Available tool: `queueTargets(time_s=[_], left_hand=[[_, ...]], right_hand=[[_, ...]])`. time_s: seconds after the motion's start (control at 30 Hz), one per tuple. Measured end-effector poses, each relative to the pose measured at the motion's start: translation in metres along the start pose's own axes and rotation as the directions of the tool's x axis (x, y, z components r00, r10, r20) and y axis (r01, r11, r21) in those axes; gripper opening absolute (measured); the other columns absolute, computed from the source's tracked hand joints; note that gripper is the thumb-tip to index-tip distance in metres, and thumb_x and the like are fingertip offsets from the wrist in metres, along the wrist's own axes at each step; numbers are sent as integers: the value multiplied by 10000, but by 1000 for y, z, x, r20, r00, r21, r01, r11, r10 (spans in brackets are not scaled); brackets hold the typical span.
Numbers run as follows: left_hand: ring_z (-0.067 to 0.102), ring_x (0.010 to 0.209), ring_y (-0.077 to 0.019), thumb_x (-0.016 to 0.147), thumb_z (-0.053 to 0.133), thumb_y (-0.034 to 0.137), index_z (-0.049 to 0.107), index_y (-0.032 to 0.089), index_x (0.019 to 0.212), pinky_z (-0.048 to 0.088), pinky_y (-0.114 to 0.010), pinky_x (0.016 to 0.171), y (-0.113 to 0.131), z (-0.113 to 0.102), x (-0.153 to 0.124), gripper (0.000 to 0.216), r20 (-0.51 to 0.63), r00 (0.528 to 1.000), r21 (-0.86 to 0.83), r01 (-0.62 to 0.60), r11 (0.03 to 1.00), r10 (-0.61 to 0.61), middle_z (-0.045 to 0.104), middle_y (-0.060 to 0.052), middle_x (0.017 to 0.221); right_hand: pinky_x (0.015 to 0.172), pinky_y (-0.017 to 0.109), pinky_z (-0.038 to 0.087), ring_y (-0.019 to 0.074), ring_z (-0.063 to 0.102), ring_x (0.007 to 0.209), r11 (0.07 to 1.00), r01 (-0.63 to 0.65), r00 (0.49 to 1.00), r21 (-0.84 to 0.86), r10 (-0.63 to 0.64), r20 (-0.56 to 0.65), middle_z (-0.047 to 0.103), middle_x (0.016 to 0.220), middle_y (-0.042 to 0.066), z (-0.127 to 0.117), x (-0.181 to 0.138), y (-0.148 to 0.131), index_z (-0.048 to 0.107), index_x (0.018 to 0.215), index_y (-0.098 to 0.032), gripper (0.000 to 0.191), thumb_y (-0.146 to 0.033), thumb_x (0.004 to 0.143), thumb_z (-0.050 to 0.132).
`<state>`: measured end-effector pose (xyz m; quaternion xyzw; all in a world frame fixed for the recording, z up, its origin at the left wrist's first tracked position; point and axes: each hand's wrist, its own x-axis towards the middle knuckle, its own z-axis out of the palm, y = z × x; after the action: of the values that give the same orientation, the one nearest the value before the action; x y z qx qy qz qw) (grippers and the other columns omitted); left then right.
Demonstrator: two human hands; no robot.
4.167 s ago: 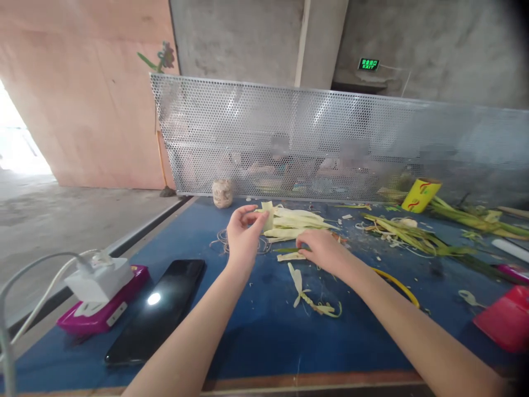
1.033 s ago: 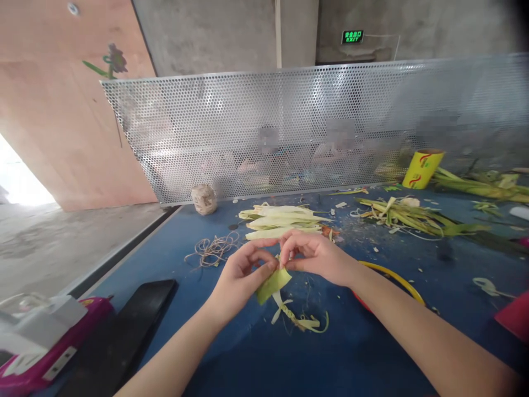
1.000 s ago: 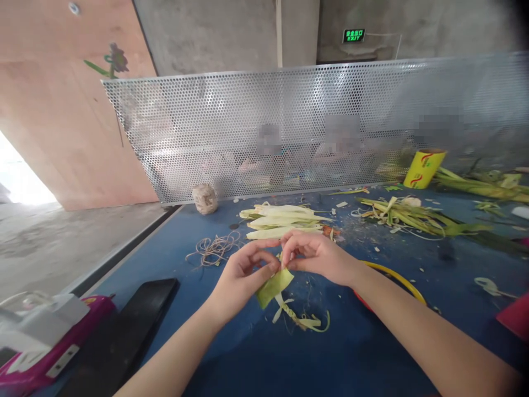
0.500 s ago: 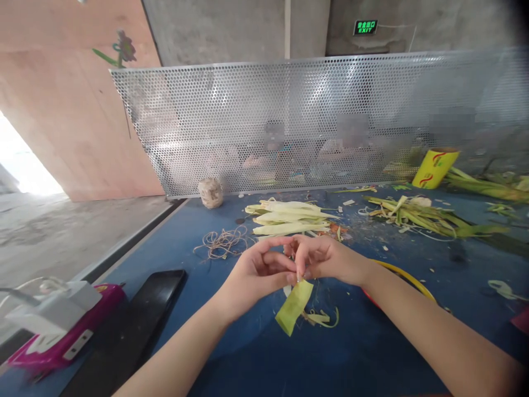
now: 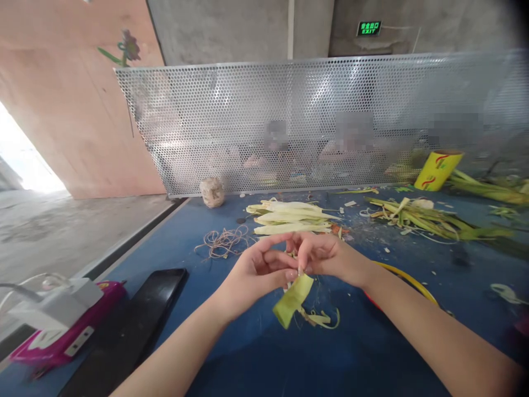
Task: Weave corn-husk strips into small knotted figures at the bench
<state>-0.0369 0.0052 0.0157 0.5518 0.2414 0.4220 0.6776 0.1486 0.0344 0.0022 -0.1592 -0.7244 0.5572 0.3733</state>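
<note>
Over the middle of the blue table, my left hand (image 5: 260, 270) and my right hand (image 5: 334, 258) meet with their fingertips together. Both are closed in a pinch at the upper end of a yellow-green piece of corn husk (image 5: 293, 302). Its flat lower part hangs down from the fingers, tilted to the left. The pinched end is hidden by the fingertips. Curled husk scraps (image 5: 324, 318) lie on the table just below. Beyond the hands rests a stack of pale corn husks (image 5: 295, 212), with a tangle of brown twine (image 5: 225, 241) to its left.
On the left are a black phone-like slab (image 5: 140, 320) and a magenta power strip (image 5: 61, 344) with white plugs. A perforated metal screen (image 5: 248, 110) borders the far edge. To the right lie green husks (image 5: 425, 218), a yellow roll (image 5: 438, 171) and a yellow ring (image 5: 413, 282).
The lower end of the husk piece has swung slightly up and to the left. Both hands keep almost the same pinch, and the view has shifted a little.
</note>
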Motion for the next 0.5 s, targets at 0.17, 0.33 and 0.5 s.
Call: queueTargets(time_s=[0.17,0.33,0.5], left_hand=[[608,580,-94,658,673,8,533,164,1113,477,-214,592,-1,-1,-1,500,17,1000,-5,-5,1000,5,673,4,658],[598,580,-92,635,678,-15,505,166,1148,476,-206,566,-4,-1,-1,571,35,999,-71,3,997,-1,668,2,685],[583,573,-68,623,694,-11,530,167,1122,441,-168,554,-5,0,0,554,-14,1000,-157,23,987,-25,658,11,669]], right_hand=[[780,274,429,143,484,990,999,18,1000,43,-19,21,503,995,20,3,-1,0,635,722,-208,43,-224,734,673],[789,290,445,133,524,936,995,41,999,90,-43,17,524,1013,15,6,-1,1,621,728,-210,47,-234,751,655],[835,305,441,153,500,1029,995,18,1000,94,-17,-5,517,1076,21,7,0,2,624,749,-212,25,-213,760,646]])
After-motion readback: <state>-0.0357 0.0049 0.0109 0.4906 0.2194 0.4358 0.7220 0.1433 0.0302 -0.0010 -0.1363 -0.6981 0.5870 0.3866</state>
